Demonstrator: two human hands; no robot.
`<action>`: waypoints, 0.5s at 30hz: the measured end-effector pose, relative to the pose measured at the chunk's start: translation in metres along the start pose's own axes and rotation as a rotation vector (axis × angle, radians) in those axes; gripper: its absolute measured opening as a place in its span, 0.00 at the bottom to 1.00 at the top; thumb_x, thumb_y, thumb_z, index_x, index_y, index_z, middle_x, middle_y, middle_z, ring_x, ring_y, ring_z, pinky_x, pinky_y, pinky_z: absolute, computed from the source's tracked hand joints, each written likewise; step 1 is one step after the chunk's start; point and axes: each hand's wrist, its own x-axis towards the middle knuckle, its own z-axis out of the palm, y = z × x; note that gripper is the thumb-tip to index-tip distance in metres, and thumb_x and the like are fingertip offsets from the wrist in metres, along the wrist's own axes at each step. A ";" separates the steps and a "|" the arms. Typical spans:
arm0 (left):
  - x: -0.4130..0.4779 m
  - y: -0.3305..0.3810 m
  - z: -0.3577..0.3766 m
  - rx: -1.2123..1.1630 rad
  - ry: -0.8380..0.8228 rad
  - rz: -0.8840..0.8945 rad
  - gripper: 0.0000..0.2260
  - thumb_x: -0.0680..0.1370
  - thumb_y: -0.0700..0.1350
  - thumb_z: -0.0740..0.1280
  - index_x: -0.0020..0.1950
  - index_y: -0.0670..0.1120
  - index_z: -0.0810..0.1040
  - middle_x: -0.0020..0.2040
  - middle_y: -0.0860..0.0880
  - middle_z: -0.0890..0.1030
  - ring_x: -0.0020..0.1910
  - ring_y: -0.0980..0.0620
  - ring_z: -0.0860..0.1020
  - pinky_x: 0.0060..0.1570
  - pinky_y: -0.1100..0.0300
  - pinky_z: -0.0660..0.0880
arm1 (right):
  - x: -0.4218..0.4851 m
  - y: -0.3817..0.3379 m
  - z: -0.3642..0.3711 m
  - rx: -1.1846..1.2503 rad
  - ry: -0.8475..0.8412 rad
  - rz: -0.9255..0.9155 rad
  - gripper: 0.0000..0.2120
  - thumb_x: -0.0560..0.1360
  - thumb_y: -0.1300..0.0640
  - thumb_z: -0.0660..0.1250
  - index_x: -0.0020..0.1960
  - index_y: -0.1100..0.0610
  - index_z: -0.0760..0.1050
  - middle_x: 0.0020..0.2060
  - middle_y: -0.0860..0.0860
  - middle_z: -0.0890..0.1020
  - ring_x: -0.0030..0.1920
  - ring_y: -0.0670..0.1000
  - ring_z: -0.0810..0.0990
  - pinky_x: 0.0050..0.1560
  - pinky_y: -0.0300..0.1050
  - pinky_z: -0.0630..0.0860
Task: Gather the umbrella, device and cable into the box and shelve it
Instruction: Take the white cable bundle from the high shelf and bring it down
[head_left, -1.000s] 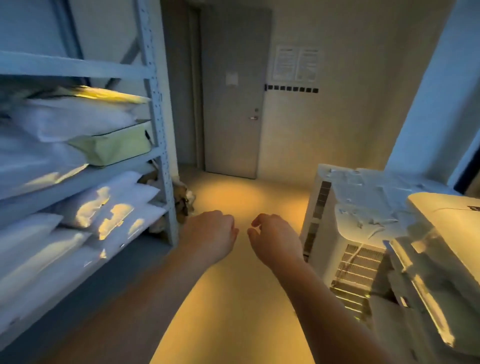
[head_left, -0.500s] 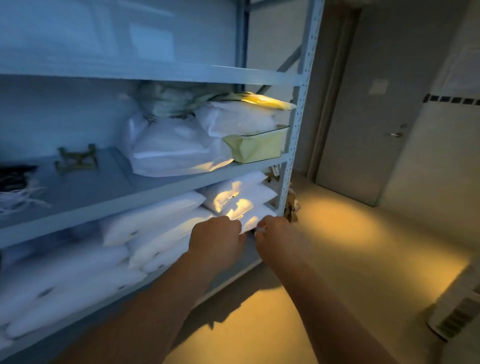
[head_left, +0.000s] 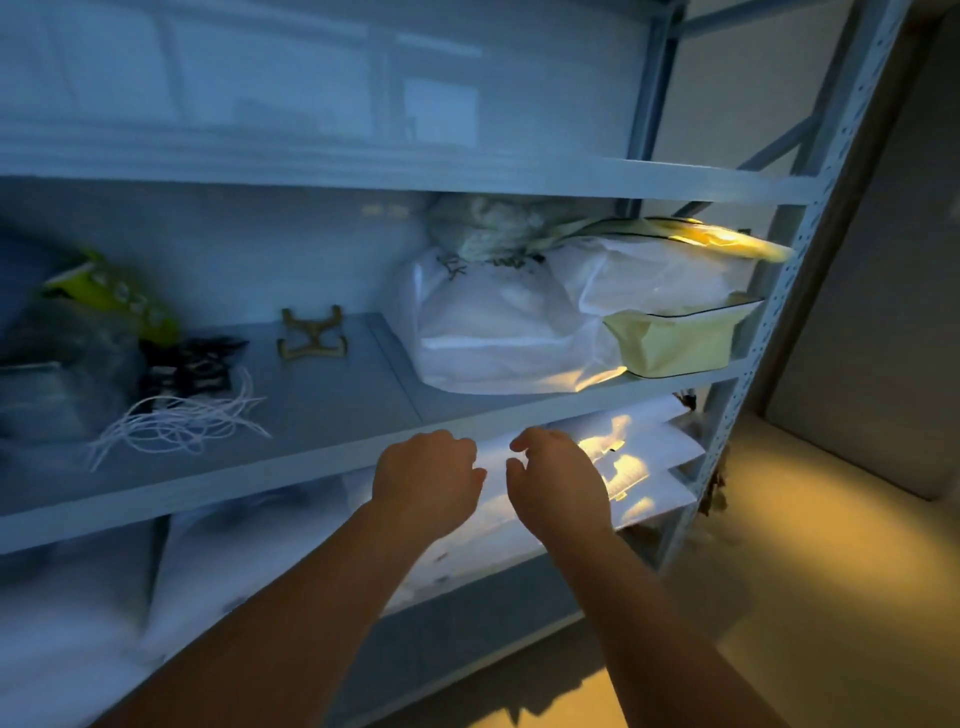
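My left hand (head_left: 427, 483) and my right hand (head_left: 558, 486) hover side by side just in front of the middle shelf's front edge (head_left: 291, 467), and neither holds anything. The left hand's fingers are curled in; the right hand's fingers are loosely bent with the thumb apart. On the middle shelf at the left lies a tangle of white cable (head_left: 176, 423), with a black item (head_left: 189, 364) behind it and a yellow-green item (head_left: 111, 299) further back; both are too blurred to tell what they are. No box is in view.
A small brass-coloured stand (head_left: 311, 338) sits mid-shelf. White bagged bedding (head_left: 498, 332) and a pale yellow zip case (head_left: 675, 340) fill the shelf's right end. White packs (head_left: 644, 457) lie on the shelf below. The rack's upright post (head_left: 769, 332) stands at the right, with floor (head_left: 810, 571) beyond it.
The view has swung left from the door and floor onto the shelving, which now looks closer. Both hands stay together, empty, now at the middle shelf's edge.
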 end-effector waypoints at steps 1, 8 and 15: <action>0.006 -0.012 0.002 -0.012 -0.018 -0.018 0.19 0.82 0.60 0.57 0.68 0.54 0.75 0.63 0.52 0.79 0.57 0.50 0.79 0.56 0.54 0.75 | 0.009 -0.008 0.007 -0.003 -0.013 -0.014 0.15 0.81 0.50 0.64 0.66 0.49 0.76 0.63 0.50 0.80 0.58 0.51 0.81 0.60 0.44 0.76; 0.046 -0.081 0.010 0.022 0.027 -0.165 0.15 0.82 0.58 0.59 0.61 0.54 0.78 0.56 0.52 0.80 0.52 0.50 0.79 0.45 0.58 0.67 | 0.075 -0.046 0.073 0.059 -0.089 -0.122 0.13 0.81 0.50 0.64 0.64 0.50 0.77 0.60 0.51 0.81 0.56 0.52 0.81 0.59 0.46 0.77; 0.093 -0.128 0.003 0.147 -0.008 -0.283 0.13 0.82 0.51 0.58 0.59 0.49 0.79 0.56 0.46 0.79 0.53 0.45 0.79 0.48 0.54 0.74 | 0.152 -0.087 0.130 0.140 -0.188 -0.266 0.14 0.78 0.54 0.62 0.62 0.53 0.78 0.56 0.55 0.79 0.54 0.58 0.80 0.51 0.49 0.77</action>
